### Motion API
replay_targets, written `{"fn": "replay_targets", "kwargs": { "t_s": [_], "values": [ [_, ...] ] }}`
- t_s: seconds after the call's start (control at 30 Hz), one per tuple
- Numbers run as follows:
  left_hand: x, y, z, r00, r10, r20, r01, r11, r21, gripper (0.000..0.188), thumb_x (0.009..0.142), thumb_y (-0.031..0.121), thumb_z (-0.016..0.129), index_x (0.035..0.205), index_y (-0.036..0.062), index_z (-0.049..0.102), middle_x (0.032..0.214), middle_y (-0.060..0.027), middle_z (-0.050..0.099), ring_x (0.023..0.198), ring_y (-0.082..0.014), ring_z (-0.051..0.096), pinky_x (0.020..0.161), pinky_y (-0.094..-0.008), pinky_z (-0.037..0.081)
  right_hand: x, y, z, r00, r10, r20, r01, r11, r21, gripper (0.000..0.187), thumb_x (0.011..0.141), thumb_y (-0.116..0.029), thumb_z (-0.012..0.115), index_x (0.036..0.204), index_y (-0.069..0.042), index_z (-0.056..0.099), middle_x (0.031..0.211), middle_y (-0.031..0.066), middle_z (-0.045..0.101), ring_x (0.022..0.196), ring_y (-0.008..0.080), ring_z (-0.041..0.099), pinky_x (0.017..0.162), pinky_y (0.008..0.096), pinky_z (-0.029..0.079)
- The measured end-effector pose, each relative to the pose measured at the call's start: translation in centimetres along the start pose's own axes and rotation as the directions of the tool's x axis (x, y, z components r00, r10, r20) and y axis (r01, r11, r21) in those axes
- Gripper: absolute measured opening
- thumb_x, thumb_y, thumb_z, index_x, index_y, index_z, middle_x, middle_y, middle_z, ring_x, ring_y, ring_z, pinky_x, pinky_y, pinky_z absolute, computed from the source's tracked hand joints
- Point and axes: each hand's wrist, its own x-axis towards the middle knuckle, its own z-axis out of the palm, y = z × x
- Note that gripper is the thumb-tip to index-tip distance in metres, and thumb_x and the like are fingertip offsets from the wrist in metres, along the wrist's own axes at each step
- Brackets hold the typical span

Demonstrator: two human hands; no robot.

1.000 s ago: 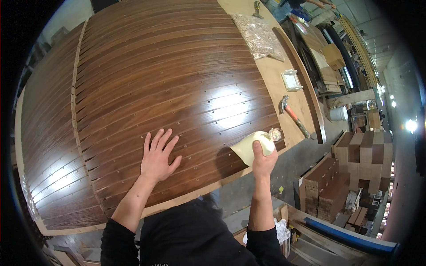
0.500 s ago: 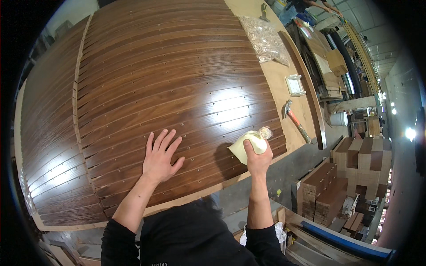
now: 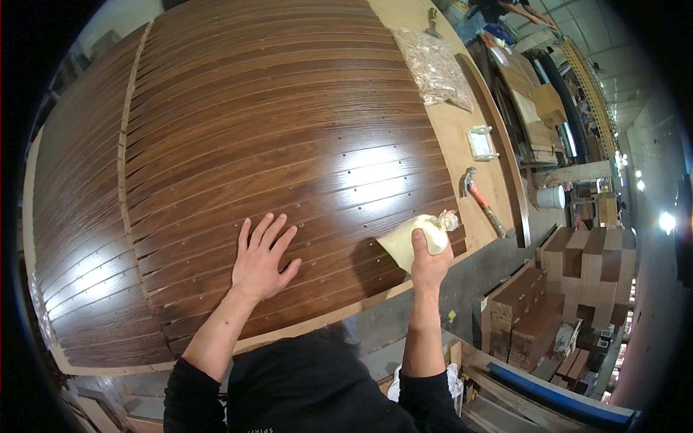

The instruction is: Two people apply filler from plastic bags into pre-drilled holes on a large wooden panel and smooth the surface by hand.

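My left hand (image 3: 261, 258) lies flat on dark brown wooden slats (image 3: 238, 155), its fingers spread and holding nothing. The slats sit side by side on a pale board and carry rows of small holes. In my right hand (image 3: 431, 261) is a pale yellow, full plastic piping bag (image 3: 404, 242), gripped around its body. Its twisted, bunched end sticks out past my thumb toward the right, and the other end points left, low over the slats near their right ends. Whether its tip touches the wood I cannot tell.
Along the pale board's right strip lie a hammer (image 3: 482, 202) with a red handle, a small white frame-like piece (image 3: 481, 143) and a clear plastic bag (image 3: 432, 68). A long brown strip (image 3: 505, 151) borders them. Stacked brown boards (image 3: 530, 317) stand at right. A person's arms (image 3: 525, 11) show far off.
My right hand has moved slightly to the right with the piping bag. The left hand has stayed in place on the slats.
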Motion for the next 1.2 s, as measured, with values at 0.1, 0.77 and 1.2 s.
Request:
{"fn": "replay_targets", "kwargs": {
  "t_s": [0.1, 0.77, 1.2],
  "values": [
    [0.0, 0.0, 0.0, 1.000, -0.006, 0.002, 0.006, 1.000, 0.020, 0.062, 0.092, 0.044, 0.069, 0.146, 0.0159, 0.055, 0.160, -0.0092, 0.041, 0.152, -0.0304, 0.031, 0.127, -0.0594, 0.016, 0.8, -0.2, 1.1, 1.000, -0.010, 0.006, 0.010, 1.000, -0.019, 0.030, 0.086, -0.014, 0.083, 0.108, 0.002, 0.072, 0.099, 0.0068, 0.075, 0.090, 0.0142, 0.069, 0.083, 0.0307, 0.055],
    [0.2, -0.2, -0.3, 1.000, -0.003, 0.001, 0.003, 1.000, -0.025, 0.062, 0.091, 0.041, 0.070, 0.145, 0.0146, 0.057, 0.159, -0.0120, 0.044, 0.151, -0.0316, 0.033, 0.127, -0.0581, 0.016, 1.8, 0.2, 3.7, 0.996, 0.020, 0.082, -0.003, 0.980, -0.201, 0.040, 0.082, -0.023, 0.087, 0.109, 0.002, 0.072, 0.097, 0.0108, 0.077, 0.089, 0.0162, 0.072, 0.083, 0.0331, 0.057],
    [0.3, -0.1, -0.4, 1.000, -0.011, 0.012, 0.012, 0.999, -0.040, 0.062, 0.090, 0.042, 0.070, 0.144, 0.0142, 0.058, 0.159, -0.0113, 0.044, 0.151, -0.0317, 0.033, 0.127, -0.0586, 0.015, 3.7, -1.1, 4.7, 0.998, -0.011, 0.055, 0.011, 1.000, -0.008, 0.030, 0.087, -0.013, 0.082, 0.110, 0.003, 0.071, 0.101, 0.0065, 0.073, 0.091, 0.0136, 0.067, 0.084, 0.0302, 0.054]
  ]
}}
